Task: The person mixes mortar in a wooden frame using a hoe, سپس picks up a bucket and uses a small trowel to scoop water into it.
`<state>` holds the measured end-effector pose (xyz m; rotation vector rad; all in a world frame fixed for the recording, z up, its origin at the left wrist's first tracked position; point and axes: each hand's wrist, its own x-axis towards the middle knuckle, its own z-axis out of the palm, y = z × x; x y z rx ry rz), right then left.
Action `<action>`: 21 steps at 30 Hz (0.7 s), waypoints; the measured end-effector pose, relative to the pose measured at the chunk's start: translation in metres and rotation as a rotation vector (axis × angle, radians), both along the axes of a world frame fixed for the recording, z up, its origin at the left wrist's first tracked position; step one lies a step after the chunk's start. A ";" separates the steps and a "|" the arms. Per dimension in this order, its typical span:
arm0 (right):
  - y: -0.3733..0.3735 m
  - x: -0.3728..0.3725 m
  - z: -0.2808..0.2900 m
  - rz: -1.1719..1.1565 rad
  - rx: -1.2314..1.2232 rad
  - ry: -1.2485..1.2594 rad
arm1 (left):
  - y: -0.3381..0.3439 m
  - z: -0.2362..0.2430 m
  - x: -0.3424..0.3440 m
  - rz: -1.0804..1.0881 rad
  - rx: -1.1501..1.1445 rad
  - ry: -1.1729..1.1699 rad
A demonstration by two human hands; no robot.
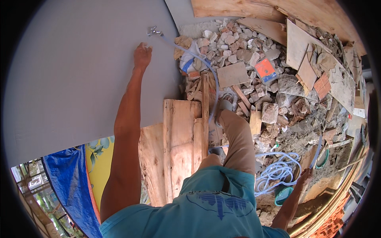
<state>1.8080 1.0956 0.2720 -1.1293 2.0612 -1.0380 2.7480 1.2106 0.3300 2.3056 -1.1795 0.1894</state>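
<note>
My left hand is stretched out against the grey wall, just below a metal tap. Its fingers are curled in, and whatever they may hold is hidden. A pale clear hose runs from the tap down over the rubble, past my leg. Low on the right, my right hand is closed around a stretch of the same kind of hose, which reaches up beyond it. Beside that hand lies a loose coil of hose, with a green bucket under it.
Broken bricks and stones cover the ground ahead, with an orange box on top. Wooden planks lean by the wall. Boards lie at the far right. A blue tarp hangs at the lower left.
</note>
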 end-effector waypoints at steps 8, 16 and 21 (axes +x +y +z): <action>-0.013 0.006 -0.001 -0.023 0.051 0.014 | -0.071 -0.024 0.051 0.081 0.099 -0.204; -0.025 0.021 0.001 -0.006 0.099 0.042 | -0.109 -0.022 0.076 0.233 0.436 -0.195; -0.024 0.050 -0.002 -0.055 0.149 0.024 | -0.097 -0.021 0.116 0.111 0.650 -0.263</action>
